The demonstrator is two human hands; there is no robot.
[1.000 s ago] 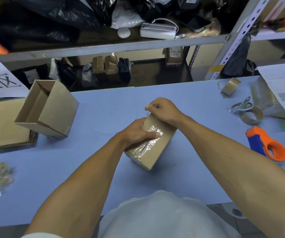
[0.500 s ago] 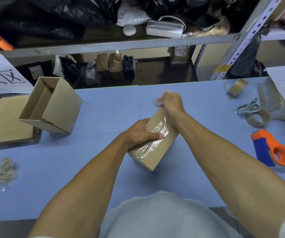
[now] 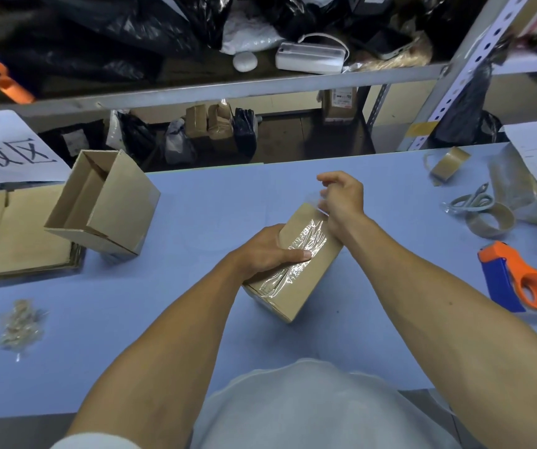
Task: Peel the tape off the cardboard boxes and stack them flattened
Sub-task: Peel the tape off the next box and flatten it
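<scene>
Hands worked a small sealed brown cardboard box (image 3: 296, 270) lying at an angle on the pale blue worktable (image 3: 196, 205), near its middle. The left hand (image 3: 265, 251) gripped the box's near-left side, thumb laid flat across the wrinkled strip of clear packing tape (image 3: 303, 251) that ran the length of the top face. The right hand (image 3: 341, 199) was at the far end of the box, its fingers curled and pinching the lifted end of that tape just above the cardboard edge. To the left, well apart, an open brown cardboard box (image 3: 105, 202) sat tilted with one edge on a stack of flattened brown cardboard sheets (image 3: 17, 231) at the table's left edge. A crumpled wad of clear tape (image 3: 19, 324) lay near the front left. On the right side sat an orange-and-blue tape dispenser (image 3: 520, 283), a brown cardboard tape core (image 3: 490, 220) and grey-handled scissors (image 3: 471, 200).
</scene>
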